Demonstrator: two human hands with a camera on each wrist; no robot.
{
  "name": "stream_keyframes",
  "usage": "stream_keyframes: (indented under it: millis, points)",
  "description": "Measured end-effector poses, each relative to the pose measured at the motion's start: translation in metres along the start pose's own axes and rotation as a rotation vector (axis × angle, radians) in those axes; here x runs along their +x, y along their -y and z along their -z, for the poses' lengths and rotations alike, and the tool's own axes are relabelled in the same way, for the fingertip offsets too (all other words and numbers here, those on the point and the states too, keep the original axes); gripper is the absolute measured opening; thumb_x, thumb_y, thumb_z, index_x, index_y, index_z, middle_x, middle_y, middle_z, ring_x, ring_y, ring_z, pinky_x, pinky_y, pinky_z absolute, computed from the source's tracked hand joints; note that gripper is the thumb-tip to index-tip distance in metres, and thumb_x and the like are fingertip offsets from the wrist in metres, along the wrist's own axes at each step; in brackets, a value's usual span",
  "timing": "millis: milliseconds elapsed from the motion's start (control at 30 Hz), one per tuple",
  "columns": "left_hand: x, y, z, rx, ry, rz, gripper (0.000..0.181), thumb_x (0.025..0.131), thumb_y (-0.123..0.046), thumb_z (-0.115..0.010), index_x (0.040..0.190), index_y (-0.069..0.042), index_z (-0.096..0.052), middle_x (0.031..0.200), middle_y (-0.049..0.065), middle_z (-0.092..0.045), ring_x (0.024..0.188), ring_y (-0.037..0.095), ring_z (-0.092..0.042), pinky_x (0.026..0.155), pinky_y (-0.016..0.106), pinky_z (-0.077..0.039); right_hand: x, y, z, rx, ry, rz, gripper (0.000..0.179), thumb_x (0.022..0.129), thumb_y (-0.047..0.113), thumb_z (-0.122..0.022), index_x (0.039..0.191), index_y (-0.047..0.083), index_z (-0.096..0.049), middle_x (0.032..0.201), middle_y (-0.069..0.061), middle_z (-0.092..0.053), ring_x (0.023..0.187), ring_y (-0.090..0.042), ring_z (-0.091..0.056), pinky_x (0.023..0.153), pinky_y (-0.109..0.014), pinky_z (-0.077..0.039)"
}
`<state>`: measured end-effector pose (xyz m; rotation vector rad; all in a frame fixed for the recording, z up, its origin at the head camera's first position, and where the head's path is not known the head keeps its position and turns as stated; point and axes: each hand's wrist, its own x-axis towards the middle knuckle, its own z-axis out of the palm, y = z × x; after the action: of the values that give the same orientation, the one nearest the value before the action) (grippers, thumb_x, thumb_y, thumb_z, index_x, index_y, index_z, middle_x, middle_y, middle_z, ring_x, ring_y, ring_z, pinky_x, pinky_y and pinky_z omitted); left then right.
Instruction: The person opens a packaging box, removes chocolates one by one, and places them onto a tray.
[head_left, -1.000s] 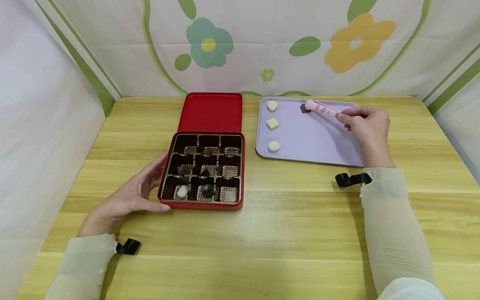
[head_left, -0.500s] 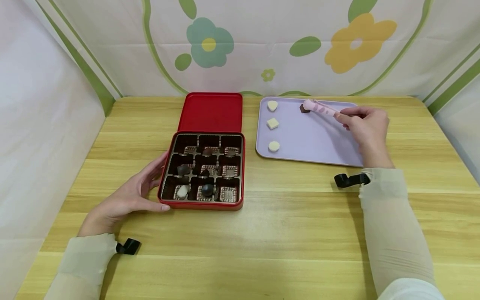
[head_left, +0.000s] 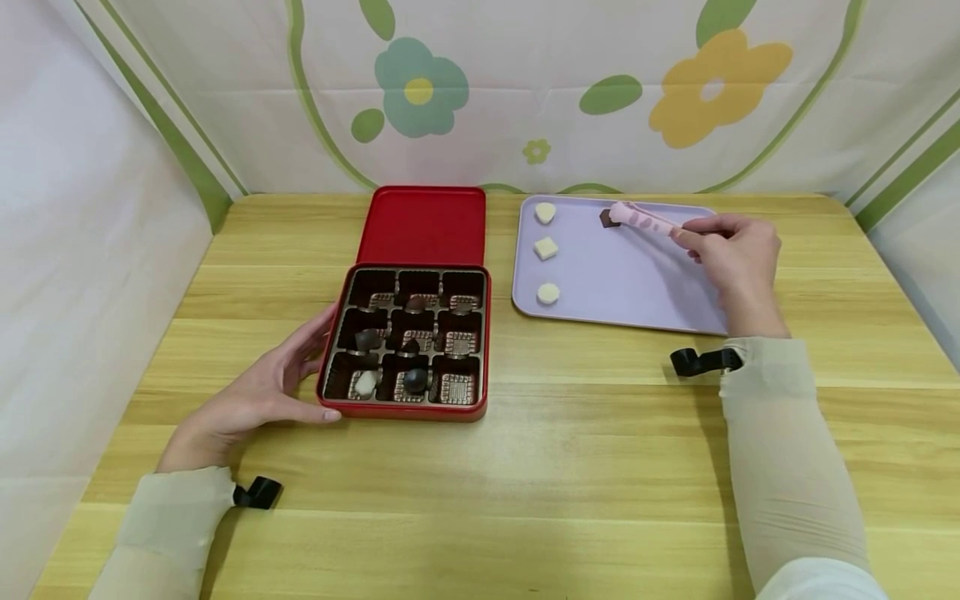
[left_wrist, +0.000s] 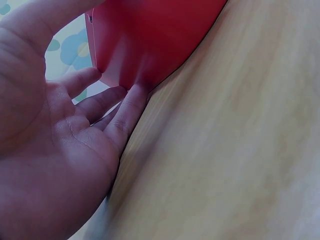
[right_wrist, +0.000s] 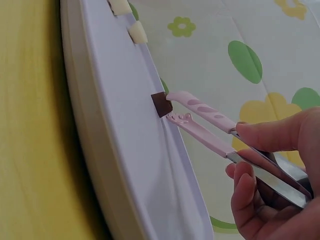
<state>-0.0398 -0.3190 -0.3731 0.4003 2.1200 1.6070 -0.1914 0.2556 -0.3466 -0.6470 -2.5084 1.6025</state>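
My right hand [head_left: 742, 254] pinches pink paw-tipped tongs [right_wrist: 207, 117] between thumb and fingers. Their tips meet a dark brown chocolate [right_wrist: 161, 104] near the far edge of the lilac tray [head_left: 630, 283]; whether they grip it, I cannot tell. My left hand [head_left: 262, 392] rests against a red tin [head_left: 420, 412], fingertips [left_wrist: 135, 92] on its left side and thumb by the front corner. Dark compartments fill the tin. A white piece [head_left: 366, 383], a round dark piece [head_left: 415, 381] and several other dark chocolates lie inside.
Three white chocolates, a rounded one [head_left: 545, 213], a square one [head_left: 546, 248] and a round one [head_left: 548, 293], line the tray's left side. The tin's red lid [head_left: 423, 225] lies back behind it. A flowered cloth [head_left: 525, 92] hangs beyond the wooden table [head_left: 525, 500].
The tongs' tips shift only very slightly at the brown chocolate. Both hands stay nearly where they were.
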Motion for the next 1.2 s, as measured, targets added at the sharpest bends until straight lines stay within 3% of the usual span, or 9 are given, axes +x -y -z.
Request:
stream_keyframes:
  millis: [167,333,567,833,967,1200]
  points:
    - [0.001,0.0,-0.001,0.002,-0.001,-0.002,0.126,0.084,0.008,-0.086,0.174,-0.035,-0.01,0.183,-0.003,-0.008,0.154,0.003,-0.031,0.113,0.009,-0.039,-0.004,0.006,0.005,0.028,-0.012,0.051,0.011,0.084,0.027,-0.094,0.092,0.03,-0.087,0.067,0.027,-0.07,0.062,0.0,-0.064,0.06,-0.015,-0.049]
    - [0.002,0.001,0.0,0.005,-0.018,0.021,0.128,0.082,0.007,-0.088,0.174,-0.038,-0.011,0.183,-0.004,-0.011,0.153,0.002,-0.034,0.112,0.011,-0.041,-0.014,0.016,-0.004,0.09,0.045,0.192,0.017,0.085,0.017,-0.093,0.102,0.02,-0.088,0.072,0.025,-0.074,0.065,0.001,-0.066,0.061,-0.014,-0.051]
    - [0.002,0.002,-0.001,0.004,-0.027,0.029,0.128,0.082,0.005,-0.089,0.174,-0.038,-0.011,0.183,-0.004,-0.011,0.153,0.002,-0.033,0.112,0.01,-0.04,-0.045,0.033,-0.04,0.124,0.2,0.38,0.02,0.087,0.011,-0.091,0.106,0.011,-0.087,0.086,0.022,-0.078,0.074,0.001,-0.071,0.067,-0.015,-0.056]
    - [0.004,0.002,-0.001,0.029,-0.035,-0.034,0.129,0.08,0.01,-0.088,0.175,-0.032,-0.012,0.182,0.006,-0.014,0.151,-0.002,-0.035,0.114,0.009,-0.037,-0.086,0.05,-0.091,0.146,0.368,0.591,0.024,0.087,0.008,-0.091,0.109,0.003,-0.084,0.103,-0.001,-0.082,0.097,-0.016,-0.075,0.08,-0.017,-0.059]
    - [0.007,0.003,-0.001,0.029,-0.034,-0.041,0.128,0.08,0.009,-0.089,0.175,-0.032,-0.013,0.182,0.006,-0.015,0.151,-0.002,-0.036,0.115,0.009,-0.037,-0.096,0.049,-0.109,0.139,0.433,0.67,0.021,0.086,0.008,-0.091,0.107,0.007,-0.085,0.106,-0.011,-0.081,0.102,-0.02,-0.073,0.086,-0.023,-0.058]
    - [0.01,0.003,-0.001,0.037,-0.036,-0.05,0.129,0.079,0.01,-0.089,0.175,-0.031,-0.014,0.182,0.009,-0.015,0.151,-0.003,-0.036,0.116,0.009,-0.036,-0.104,0.05,-0.122,0.068,0.493,0.777,0.02,0.086,0.005,-0.09,0.105,0.007,-0.086,0.1,-0.017,-0.079,0.098,-0.029,-0.068,0.09,-0.035,-0.054]
